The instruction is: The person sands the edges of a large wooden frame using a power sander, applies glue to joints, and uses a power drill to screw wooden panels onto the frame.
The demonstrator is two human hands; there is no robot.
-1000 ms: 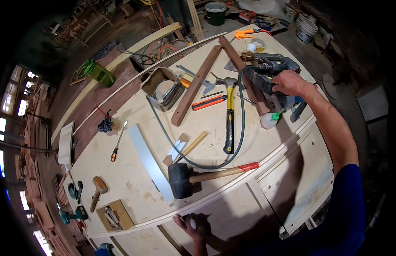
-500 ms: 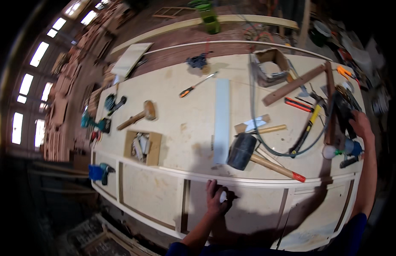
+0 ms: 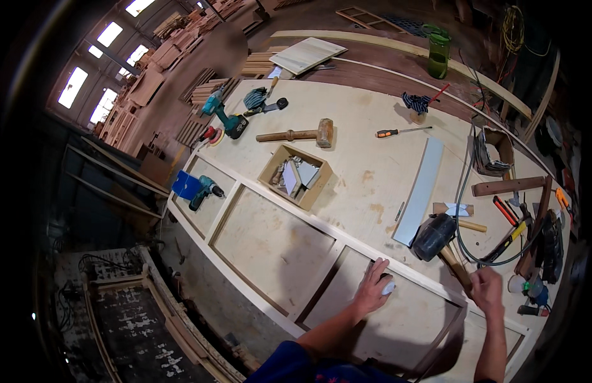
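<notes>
My left hand (image 3: 371, 292) rests by the pale wooden rail (image 3: 321, 225) of the frame, fingers reaching onto the rail. A small white object (image 3: 388, 288) shows between its thumb and fingers; its kind is hard to tell. My right hand (image 3: 487, 290) is closed around the end of the wooden handle of a black-headed rubber mallet (image 3: 435, 236). The mallet lies on the pale board, its head pointing away from me. Beside the head lies a long light-blue strip (image 3: 420, 191). The handle's red end is hidden by my right hand.
Left on the board are a box of metal parts (image 3: 296, 204), a wooden mallet (image 3: 324, 133) and a teal drill (image 3: 231, 121). A screwdriver (image 3: 398, 132) lies farther back. On the right are a hose (image 3: 463, 236), a yellow-black hammer (image 3: 509, 242) and a cardboard box (image 3: 494, 150).
My view has turned and shifted toward the left. My right hand has left the dark objects at the right edge and closed on the mallet handle. The left hand remains by the rail.
</notes>
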